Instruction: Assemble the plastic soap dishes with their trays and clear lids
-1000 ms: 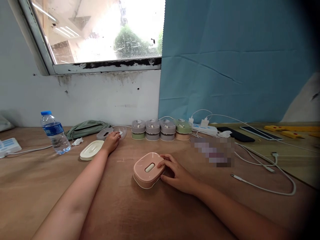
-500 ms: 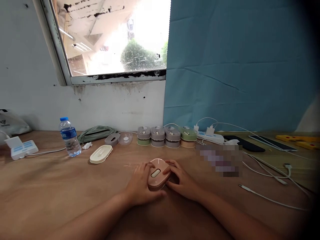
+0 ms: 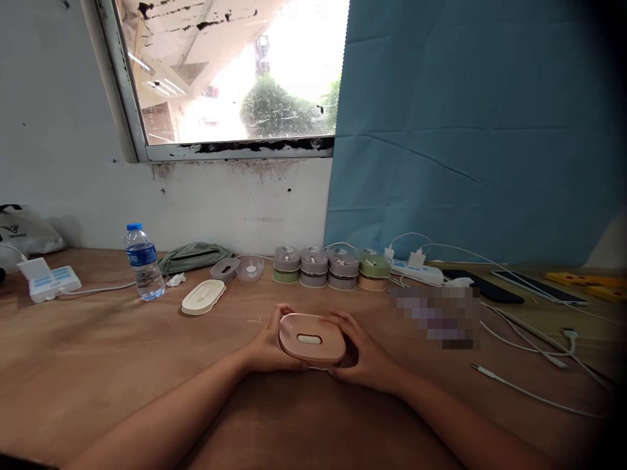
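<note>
A pink oval lidded box (image 3: 313, 326), with a pale slot in its top, sits near the middle of the table between both hands. My left hand (image 3: 267, 346) grips its left end, fingers behind and thumb along the front. My right hand (image 3: 367, 356) curves round the right end, with its fingertips at the back edge and thumb at the front corner. Beyond the left hand lies a cream oval tray-like piece (image 3: 208, 290). Behind that are a grey oval piece with a slot (image 3: 224, 267) and a clear piece (image 3: 249, 269). The underside of the pink box is hidden.
Stacked boxes (image 3: 313, 261) in grey, green and orange line the wall. A water bottle (image 3: 147, 277), a green pouch (image 3: 196, 256) and a power strip (image 3: 53, 282) are at left. White cables (image 3: 519, 391), phones (image 3: 482, 287) and a blurred patch (image 3: 435, 320) occupy the right.
The pink box has turned so its long side now runs left to right. My left hand has shifted to its left end; my right hand's fingers have moved off its top to the right end.
</note>
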{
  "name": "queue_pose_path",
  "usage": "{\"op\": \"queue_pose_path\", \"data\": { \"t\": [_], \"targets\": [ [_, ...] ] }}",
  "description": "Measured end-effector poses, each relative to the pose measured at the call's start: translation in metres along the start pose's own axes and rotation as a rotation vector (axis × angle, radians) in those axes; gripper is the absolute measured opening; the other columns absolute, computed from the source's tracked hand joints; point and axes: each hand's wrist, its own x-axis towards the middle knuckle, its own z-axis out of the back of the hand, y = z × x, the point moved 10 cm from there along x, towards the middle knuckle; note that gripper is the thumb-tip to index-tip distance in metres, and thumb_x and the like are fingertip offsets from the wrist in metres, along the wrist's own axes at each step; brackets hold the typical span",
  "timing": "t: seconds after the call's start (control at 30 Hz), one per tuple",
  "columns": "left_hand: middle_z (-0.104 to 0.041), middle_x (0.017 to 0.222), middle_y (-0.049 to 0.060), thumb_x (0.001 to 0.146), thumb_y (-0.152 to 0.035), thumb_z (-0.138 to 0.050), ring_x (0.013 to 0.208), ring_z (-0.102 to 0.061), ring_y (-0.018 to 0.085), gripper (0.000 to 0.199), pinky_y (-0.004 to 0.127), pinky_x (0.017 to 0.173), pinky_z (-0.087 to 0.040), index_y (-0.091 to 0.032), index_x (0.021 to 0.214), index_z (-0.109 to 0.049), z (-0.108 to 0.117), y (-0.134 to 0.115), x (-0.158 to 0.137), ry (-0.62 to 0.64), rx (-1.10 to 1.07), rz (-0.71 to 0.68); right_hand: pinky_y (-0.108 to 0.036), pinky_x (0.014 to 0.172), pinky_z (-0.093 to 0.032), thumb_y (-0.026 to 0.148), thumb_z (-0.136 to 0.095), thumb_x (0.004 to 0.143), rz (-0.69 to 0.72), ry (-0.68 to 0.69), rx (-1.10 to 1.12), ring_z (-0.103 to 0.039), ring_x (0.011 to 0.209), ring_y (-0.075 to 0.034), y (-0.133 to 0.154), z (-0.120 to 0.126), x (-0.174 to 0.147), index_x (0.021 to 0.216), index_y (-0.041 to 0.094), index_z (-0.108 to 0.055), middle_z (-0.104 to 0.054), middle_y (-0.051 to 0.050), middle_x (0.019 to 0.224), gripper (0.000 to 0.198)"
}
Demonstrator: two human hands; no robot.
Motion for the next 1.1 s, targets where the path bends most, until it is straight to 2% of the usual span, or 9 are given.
{"op": "queue_pose_path", "data": {
  "t": [0.07, 0.13, 0.23, 0.4, 0.6, 0.7, 0.8, 0.97, 1.1],
  "targets": [
    [-0.039, 0.115, 0.006, 0.046, -0.032, -0.077, 0.109, -0.041, 0.021, 0.083, 0.032, 0.09, -0.038, -0.026, 0.11, -0.025, -0.005, -0.008, -0.002, 0.049, 0.038, -0.059, -0.042, 0.101, -0.027, 0.027, -0.071, 0.055, 0.024, 0.079, 0.013, -0.026, 0.124, -0.028, 0.005, -0.007, -0.001, 0.128, 0.024, -0.033, -0.025, -0.009, 0.135, 0.082],
    [-0.039, 0.116, 0.007, 0.044, -0.034, -0.077, 0.111, -0.04, 0.023, 0.086, 0.034, 0.092, -0.036, -0.026, 0.111, -0.024, -0.007, -0.012, -0.003, 0.062, 0.098, -0.091, -0.042, 0.099, -0.03, 0.026, -0.071, 0.054, 0.069, 0.102, 0.045, -0.032, 0.121, -0.028, 0.012, -0.01, -0.002, 0.128, 0.023, -0.032, -0.032, -0.009, 0.131, 0.085],
    [-0.039, 0.116, 0.007, 0.045, -0.035, -0.077, 0.111, -0.04, 0.023, 0.088, 0.035, 0.093, -0.036, -0.026, 0.112, -0.022, -0.007, -0.013, -0.003, 0.081, 0.159, -0.11, -0.042, 0.095, -0.034, 0.025, -0.072, 0.052, 0.098, 0.019, 0.087, -0.041, 0.114, -0.029, 0.016, -0.003, -0.001, 0.126, 0.023, -0.033, -0.041, -0.009, 0.126, 0.084],
    [-0.037, 0.116, 0.008, 0.045, -0.034, -0.078, 0.111, -0.039, 0.022, 0.089, 0.034, 0.093, -0.035, -0.023, 0.113, -0.021, -0.006, -0.01, 0.0, 0.154, 0.124, -0.086, -0.041, 0.093, -0.037, 0.031, -0.075, 0.05, 0.053, -0.053, 0.159, -0.045, 0.11, -0.029, 0.008, 0.001, 0.001, 0.127, 0.021, -0.03, -0.046, -0.009, 0.123, 0.09],
    [-0.041, 0.112, 0.007, 0.041, -0.034, -0.079, 0.108, -0.042, 0.022, 0.09, 0.035, 0.092, -0.035, -0.024, 0.112, -0.023, -0.003, -0.012, 0.002, 0.127, 0.152, -0.1, -0.04, 0.093, -0.037, 0.029, -0.075, 0.048, 0.066, -0.092, 0.169, -0.046, 0.109, -0.029, 0.011, 0.006, -0.002, 0.125, 0.023, -0.029, -0.047, -0.009, 0.121, 0.089],
    [-0.039, 0.114, 0.007, 0.045, -0.035, -0.077, 0.11, -0.04, 0.022, 0.087, 0.035, 0.093, -0.033, -0.024, 0.113, -0.024, -0.002, -0.01, 0.002, 0.132, 0.107, -0.092, -0.04, 0.093, -0.037, 0.032, -0.073, 0.052, 0.06, -0.068, 0.26, -0.045, 0.111, -0.027, 0.01, 0.005, -0.003, 0.128, 0.023, -0.022, -0.045, -0.01, 0.122, 0.091],
    [-0.04, 0.113, 0.007, 0.056, -0.038, -0.071, 0.111, -0.039, 0.021, 0.076, 0.035, 0.094, -0.031, -0.023, 0.114, -0.023, 0.0, -0.006, 0.002, 0.147, 0.001, -0.065, -0.041, 0.095, -0.035, 0.032, -0.074, 0.051, 0.059, -0.048, 0.242, -0.042, 0.114, -0.028, 0.008, 0.003, -0.004, 0.129, 0.022, -0.019, -0.04, -0.011, 0.126, 0.096],
    [-0.044, 0.107, 0.005, 0.061, -0.045, -0.065, 0.103, -0.044, 0.02, 0.064, 0.032, 0.087, -0.036, -0.023, 0.109, -0.03, 0.008, 0.0, 0.004, 0.085, -0.143, -0.022, -0.042, 0.098, -0.031, 0.031, -0.075, 0.052, 0.025, -0.017, 0.199, -0.034, 0.12, -0.028, 0.004, -0.001, -0.005, 0.134, 0.025, -0.009, -0.033, -0.011, 0.132, 0.106],
    [-0.049, 0.102, 0.003, 0.061, -0.044, -0.065, 0.092, -0.049, 0.019, 0.059, 0.029, 0.077, -0.041, -0.023, 0.106, -0.034, 0.019, 0.007, 0.004, -0.035, -0.079, 0.033, -0.044, 0.1, -0.028, 0.031, -0.074, 0.055, 0.038, -0.033, 0.226, -0.029, 0.124, -0.027, 0.0, 0.0, -0.003, 0.136, 0.024, 0.0, -0.025, -0.013, 0.137, 0.11]
  ]
}}
